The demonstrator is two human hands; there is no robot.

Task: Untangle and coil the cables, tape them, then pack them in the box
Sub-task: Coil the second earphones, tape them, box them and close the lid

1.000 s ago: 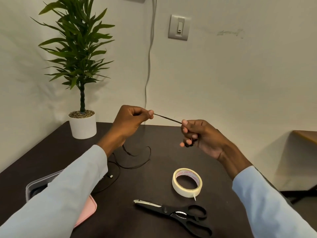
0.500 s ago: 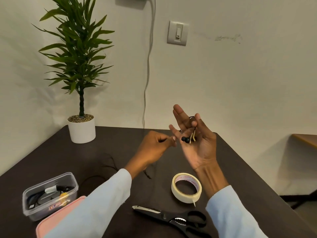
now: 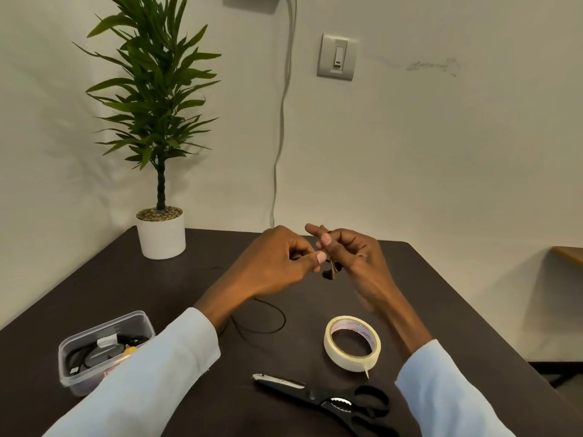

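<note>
cable: held above the table between both hands, its slack looping on the tabletop below the left wrist. left hand: thumb and fingers pinch the cable. right hand: fingers curled round the cable's earbud end. tape and scissors lie near. box at left holds coiled cables.
</note>
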